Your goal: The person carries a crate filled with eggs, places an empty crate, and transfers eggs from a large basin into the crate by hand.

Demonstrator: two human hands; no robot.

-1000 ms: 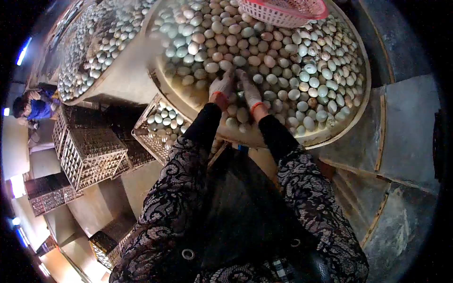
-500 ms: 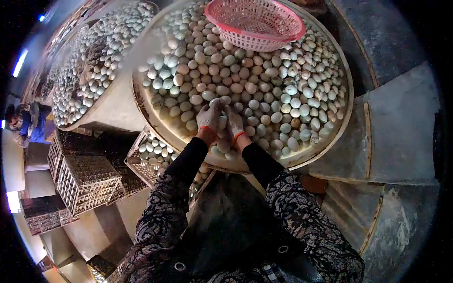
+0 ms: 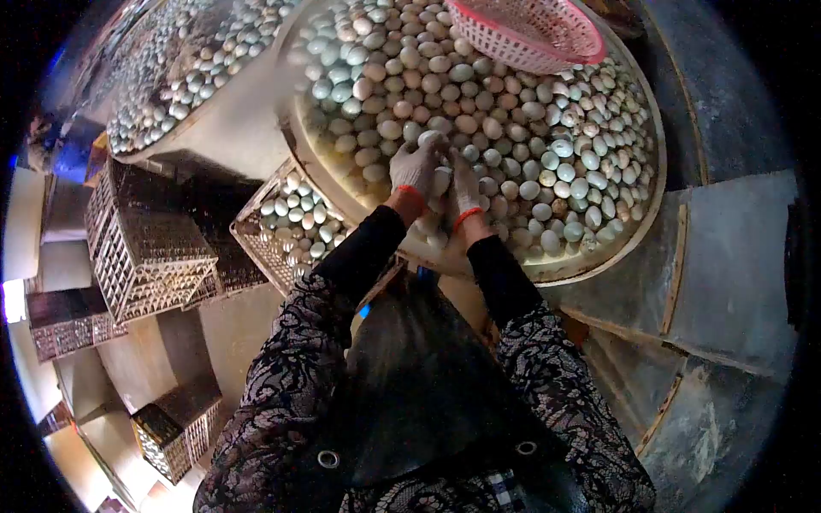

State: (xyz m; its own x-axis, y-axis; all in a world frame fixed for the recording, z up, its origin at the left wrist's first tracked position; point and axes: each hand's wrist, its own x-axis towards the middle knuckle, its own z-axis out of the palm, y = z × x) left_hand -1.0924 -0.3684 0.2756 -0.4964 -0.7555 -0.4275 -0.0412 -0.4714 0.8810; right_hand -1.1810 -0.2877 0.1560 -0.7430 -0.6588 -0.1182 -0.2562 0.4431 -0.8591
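Note:
A large round tub holds a broad layer of pale green, white and pinkish eggs. Over its near part are both my hands, in whitish gloves with orange bands at the wrists. My left hand is curled round an egg near its fingertips. Close beside it, my right hand is among the eggs, its fingers bent toward the left hand; whether it holds one is unclear. A pink perforated basket rests on the eggs at the far side.
A plastic crate of eggs stands left of the tub. Another egg-filled tub is at the upper left. Stacked crates stand further left, with another crate below. Part of a person in blue shows at the left edge.
The view has shifted, moving the tub and basket in frame. My hands remain close together over the eggs, and an egg now shows at my left fingertips.

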